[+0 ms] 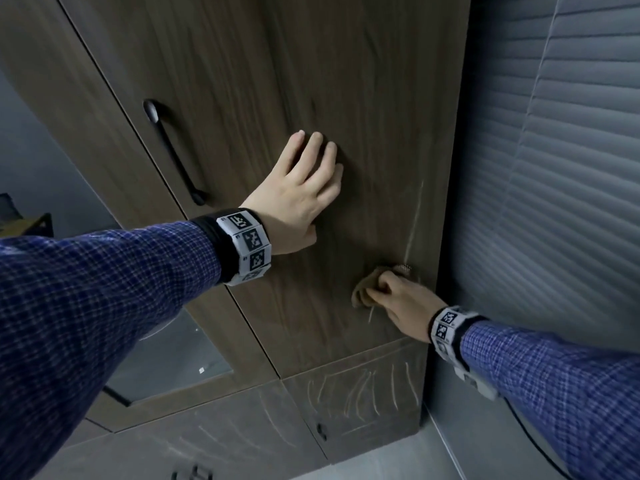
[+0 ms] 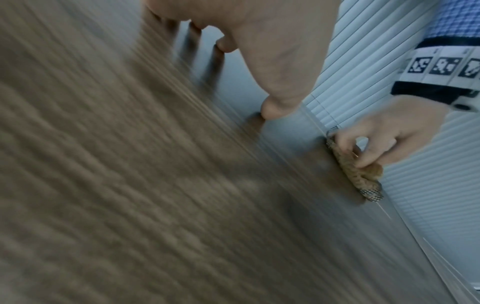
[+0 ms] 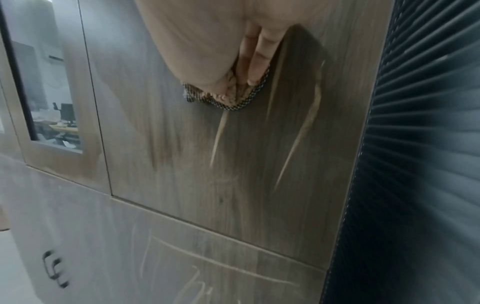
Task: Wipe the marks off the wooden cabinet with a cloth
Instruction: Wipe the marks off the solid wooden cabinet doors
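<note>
- One left hand (image 1: 301, 188), fingers straight, lies flat on the wooden cabinet (image 1: 242, 81) door.
- One right hand (image 1: 403, 301) grips one tan cloth (image 1: 363, 292), pressed to the door near its right edge.
- Two pale marks (image 3: 298, 135) show beside the cloth; several more on the lower door.
- One black handle (image 1: 173, 154).

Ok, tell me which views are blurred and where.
Head view: mostly sharp, left hand and cloth clear, straight edges bowed. Left wrist view: cabinet door streaked by motion blur. Right wrist view: softer, blinds smeared, chalk marks still readable.
</note>
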A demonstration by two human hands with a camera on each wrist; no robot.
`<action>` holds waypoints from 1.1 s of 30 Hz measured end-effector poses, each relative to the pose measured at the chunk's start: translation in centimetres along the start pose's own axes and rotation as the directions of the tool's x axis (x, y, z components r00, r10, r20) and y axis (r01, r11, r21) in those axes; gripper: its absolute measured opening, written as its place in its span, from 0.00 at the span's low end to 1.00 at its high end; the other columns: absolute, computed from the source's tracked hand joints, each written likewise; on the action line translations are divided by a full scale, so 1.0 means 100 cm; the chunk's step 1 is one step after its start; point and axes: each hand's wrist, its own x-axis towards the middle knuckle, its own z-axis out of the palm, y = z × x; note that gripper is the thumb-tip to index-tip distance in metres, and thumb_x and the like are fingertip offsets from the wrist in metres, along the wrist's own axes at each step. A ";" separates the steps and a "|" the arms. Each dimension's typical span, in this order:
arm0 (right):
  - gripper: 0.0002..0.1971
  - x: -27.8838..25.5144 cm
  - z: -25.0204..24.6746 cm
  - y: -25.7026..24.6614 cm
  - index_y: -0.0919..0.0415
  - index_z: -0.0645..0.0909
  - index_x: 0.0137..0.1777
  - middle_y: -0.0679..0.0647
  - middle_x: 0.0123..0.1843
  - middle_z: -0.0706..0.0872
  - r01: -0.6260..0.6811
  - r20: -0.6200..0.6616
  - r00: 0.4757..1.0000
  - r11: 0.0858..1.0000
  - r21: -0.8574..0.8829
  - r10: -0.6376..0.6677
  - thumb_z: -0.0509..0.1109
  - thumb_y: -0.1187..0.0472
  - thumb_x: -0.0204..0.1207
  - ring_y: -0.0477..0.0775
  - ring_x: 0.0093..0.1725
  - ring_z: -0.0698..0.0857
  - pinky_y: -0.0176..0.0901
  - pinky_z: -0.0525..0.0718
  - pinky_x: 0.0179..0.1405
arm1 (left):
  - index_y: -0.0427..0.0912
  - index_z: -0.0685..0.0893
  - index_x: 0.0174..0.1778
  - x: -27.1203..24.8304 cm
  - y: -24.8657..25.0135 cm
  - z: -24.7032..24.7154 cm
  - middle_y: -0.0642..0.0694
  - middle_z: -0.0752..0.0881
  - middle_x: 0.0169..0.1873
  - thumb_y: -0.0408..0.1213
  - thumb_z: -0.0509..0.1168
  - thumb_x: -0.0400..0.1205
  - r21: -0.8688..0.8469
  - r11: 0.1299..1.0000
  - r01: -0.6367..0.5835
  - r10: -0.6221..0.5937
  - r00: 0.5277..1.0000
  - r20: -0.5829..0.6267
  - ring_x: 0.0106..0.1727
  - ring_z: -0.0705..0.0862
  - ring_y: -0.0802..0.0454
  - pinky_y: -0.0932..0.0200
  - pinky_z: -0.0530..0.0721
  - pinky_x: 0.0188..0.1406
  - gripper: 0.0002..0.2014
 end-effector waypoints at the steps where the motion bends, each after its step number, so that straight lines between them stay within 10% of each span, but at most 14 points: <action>1: 0.25 -0.001 0.001 -0.001 0.50 0.74 0.76 0.53 0.62 0.71 0.006 0.021 1.000 1.000 0.008 -0.006 0.65 0.59 0.78 0.56 0.53 0.81 0.52 0.85 0.51 | 0.32 0.64 0.82 0.000 -0.001 0.001 0.27 0.62 0.81 0.59 0.64 0.73 0.009 1.000 -0.004 0.004 1.000 0.000 0.82 0.59 0.23 0.26 0.49 0.83 0.46; 5: 0.27 0.013 -0.049 0.008 0.53 0.78 0.73 0.61 0.62 0.77 0.064 -0.228 0.971 0.997 -0.029 -0.069 0.72 0.62 0.71 0.63 0.45 0.85 0.52 0.87 0.40 | 0.32 0.64 0.82 0.001 -0.001 0.002 0.26 0.61 0.81 0.61 0.66 0.71 0.022 1.000 -0.002 0.002 1.000 0.010 0.82 0.59 0.23 0.24 0.51 0.83 0.49; 13: 0.22 0.054 -0.157 0.035 0.65 0.79 0.72 0.68 0.59 0.76 0.052 -0.692 0.719 0.997 -0.052 -0.073 0.66 0.67 0.77 0.60 0.50 0.79 0.50 0.83 0.49 | 0.32 0.62 0.82 0.001 0.000 0.002 0.26 0.61 0.81 0.62 0.66 0.71 0.016 1.000 0.003 -0.003 1.000 0.008 0.82 0.58 0.22 0.24 0.52 0.82 0.50; 17: 0.20 0.034 -0.096 0.037 0.64 0.82 0.68 0.65 0.55 0.76 0.001 -0.615 0.787 0.998 0.069 0.042 0.69 0.65 0.76 0.60 0.44 0.81 0.53 0.86 0.40 | 0.30 0.64 0.81 0.000 0.001 0.001 0.25 0.62 0.80 0.59 0.65 0.71 0.008 1.000 0.005 -0.005 1.000 0.011 0.82 0.59 0.22 0.23 0.53 0.81 0.47; 23: 0.22 -0.019 -0.001 0.026 0.48 0.70 0.72 0.55 0.62 0.73 -0.082 -0.114 0.989 0.991 0.106 0.094 0.64 0.61 0.78 0.60 0.45 0.85 0.51 0.87 0.45 | 0.30 0.64 0.81 0.003 0.002 0.000 0.24 0.61 0.80 0.59 0.62 0.72 0.006 1.000 0.003 -0.003 1.000 -0.001 0.82 0.59 0.22 0.22 0.53 0.81 0.47; 27: 0.30 -0.008 -0.030 0.022 0.56 0.72 0.77 0.61 0.67 0.70 -0.054 -0.212 0.975 0.997 0.047 0.063 0.70 0.64 0.73 0.64 0.52 0.85 0.52 0.88 0.48 | 0.30 0.63 0.82 0.002 0.004 0.001 0.24 0.60 0.81 0.61 0.63 0.72 0.017 1.000 0.009 -0.009 1.000 0.013 0.83 0.58 0.23 0.22 0.52 0.81 0.48; 33: 0.23 0.041 -0.150 0.038 0.63 0.78 0.73 0.65 0.60 0.74 0.005 -0.608 0.793 1.000 -0.027 -0.020 0.67 0.66 0.76 0.59 0.50 0.80 0.54 0.86 0.45 | 0.31 0.63 0.81 0.002 0.004 -0.001 0.25 0.60 0.81 0.58 0.62 0.72 -0.005 1.000 0.006 -0.006 1.000 0.007 0.82 0.58 0.22 0.22 0.51 0.81 0.46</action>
